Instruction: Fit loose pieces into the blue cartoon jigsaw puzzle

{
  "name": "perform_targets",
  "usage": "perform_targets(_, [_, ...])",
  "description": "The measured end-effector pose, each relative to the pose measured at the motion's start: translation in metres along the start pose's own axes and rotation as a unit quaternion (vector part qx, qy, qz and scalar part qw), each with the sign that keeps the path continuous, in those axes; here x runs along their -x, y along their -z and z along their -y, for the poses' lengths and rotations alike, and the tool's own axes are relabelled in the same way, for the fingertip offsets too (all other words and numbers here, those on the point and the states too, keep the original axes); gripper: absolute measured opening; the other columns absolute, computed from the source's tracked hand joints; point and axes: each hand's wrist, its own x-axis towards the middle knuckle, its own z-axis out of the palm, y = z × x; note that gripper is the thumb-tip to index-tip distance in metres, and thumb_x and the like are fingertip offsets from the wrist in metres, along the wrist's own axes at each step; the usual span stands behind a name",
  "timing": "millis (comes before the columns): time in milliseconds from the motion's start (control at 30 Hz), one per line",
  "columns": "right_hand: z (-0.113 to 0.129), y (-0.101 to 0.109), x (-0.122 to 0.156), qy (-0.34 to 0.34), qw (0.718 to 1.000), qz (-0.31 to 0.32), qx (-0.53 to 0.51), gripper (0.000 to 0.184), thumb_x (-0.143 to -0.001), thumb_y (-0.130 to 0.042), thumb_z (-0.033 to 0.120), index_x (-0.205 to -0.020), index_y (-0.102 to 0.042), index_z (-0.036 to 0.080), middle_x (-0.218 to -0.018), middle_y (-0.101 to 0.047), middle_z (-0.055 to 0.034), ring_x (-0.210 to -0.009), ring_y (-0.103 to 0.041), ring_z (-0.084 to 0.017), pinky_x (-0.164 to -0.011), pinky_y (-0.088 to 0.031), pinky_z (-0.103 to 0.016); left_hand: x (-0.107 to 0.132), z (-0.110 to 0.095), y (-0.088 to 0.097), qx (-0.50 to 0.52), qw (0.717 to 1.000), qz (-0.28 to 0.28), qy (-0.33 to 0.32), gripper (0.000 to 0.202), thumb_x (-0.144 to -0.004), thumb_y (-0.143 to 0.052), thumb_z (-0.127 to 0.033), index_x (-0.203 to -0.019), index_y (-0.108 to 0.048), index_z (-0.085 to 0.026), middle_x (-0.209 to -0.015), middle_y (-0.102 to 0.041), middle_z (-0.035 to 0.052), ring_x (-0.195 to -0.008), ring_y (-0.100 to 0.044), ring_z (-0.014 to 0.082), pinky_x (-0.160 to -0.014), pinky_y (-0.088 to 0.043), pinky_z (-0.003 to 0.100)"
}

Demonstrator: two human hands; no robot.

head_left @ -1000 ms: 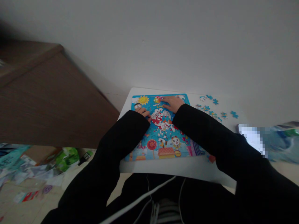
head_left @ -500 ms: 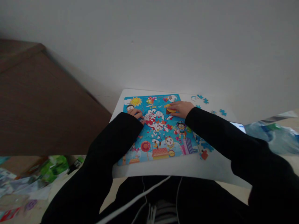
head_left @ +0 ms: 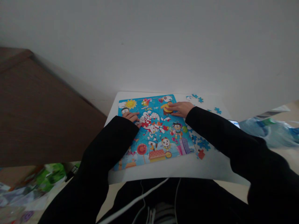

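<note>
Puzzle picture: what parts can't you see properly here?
Head view only:
- Puzzle: its left lower part is hidden under the left sleeve.
- Left hand: mostly covered by its sleeve; grip unclear.
- Right hand: fingers lie on a yellow piece; whether they pinch it is unclear.
- Loose pieces: too small to read.

Near bench edge: a bare white strip of bench (head_left: 177, 169) below the puzzle board (head_left: 154, 130).
Right side: loose pieces (head_left: 202, 144) and a phone (head_left: 234, 123) lie in the way.
Far side: wall (head_left: 163, 46) close behind.
Left: dark cabinet (head_left: 42, 115) beside the bench.
</note>
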Motion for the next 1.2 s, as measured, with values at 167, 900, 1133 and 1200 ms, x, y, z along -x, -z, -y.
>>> perform_targets(167, [-0.006, 0.006, 0.004, -0.034, 0.999, 0.017, 0.008, 0.043, -0.089, -0.049, 0.04, -0.131, -0.049, 0.035, -0.134, -0.053, -0.0003, -0.111, -0.058, -0.024, -0.083, -0.05, -0.037, 0.0, 0.003, -0.002, 0.007, 1.0, -0.007, -0.021, 0.022, -0.084, -0.053, -0.037, -0.076, -0.058, -0.017, -0.111, -0.064, 0.0085, -0.092, -0.058, 0.0199, -0.089, -0.043, 0.036])
perform_targets(900, [0.006, 0.003, 0.016, -0.082, 0.997, 0.006, -0.001, 0.043, -0.092, -0.043, 0.038, -0.134, -0.047, 0.03, -0.14, -0.045, -0.0027, -0.11, -0.059, -0.024, -0.082, -0.054, -0.037, -0.001, 0.005, -0.004, 0.001, 1.0, 0.005, -0.013, 0.018, -0.082, -0.056, -0.034, -0.081, -0.055, -0.016, -0.111, -0.063, 0.0089, -0.093, -0.059, 0.0207, -0.091, -0.041, 0.038])
perform_targets(1133, [-0.046, 0.048, 0.075, -0.204, 0.974, -0.097, -0.013, 0.042, -0.094, -0.037, 0.04, -0.132, -0.051, 0.027, -0.132, -0.055, -0.0032, -0.116, -0.056, -0.025, -0.092, -0.047, -0.042, -0.002, 0.007, 0.008, -0.022, 1.0, 0.008, -0.013, 0.03, -0.083, -0.055, -0.044, -0.094, -0.06, -0.017, -0.108, -0.062, 0.008, -0.097, -0.055, 0.0258, -0.09, -0.04, 0.042])
perform_targets(1200, [-0.07, 0.058, 0.101, -0.251, 0.961, -0.112, -0.015, 0.042, -0.094, -0.038, 0.04, -0.131, -0.053, 0.026, -0.12, -0.064, -0.0064, -0.108, -0.06, -0.026, -0.089, -0.048, -0.044, -0.002, 0.006, 0.013, -0.051, 0.998, 0.023, 0.009, 0.037, -0.08, -0.057, -0.048, -0.106, -0.058, -0.021, -0.113, -0.059, 0.007, -0.105, -0.052, 0.0293, -0.092, -0.038, 0.047])
